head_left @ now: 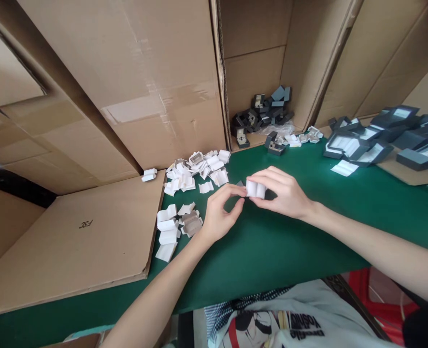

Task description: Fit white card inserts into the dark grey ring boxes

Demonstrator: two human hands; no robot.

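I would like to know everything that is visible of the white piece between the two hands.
The white piece is small and matte, perhaps card or foam. Two smooth, rounded bulges face the camera, with a groove running roughly upright between them. It is held over the green table. The right hand grips it between thumb and fingers, which cover part of it; the left hand has fingertips at its left edge, apparently touching. Its underside is hidden.
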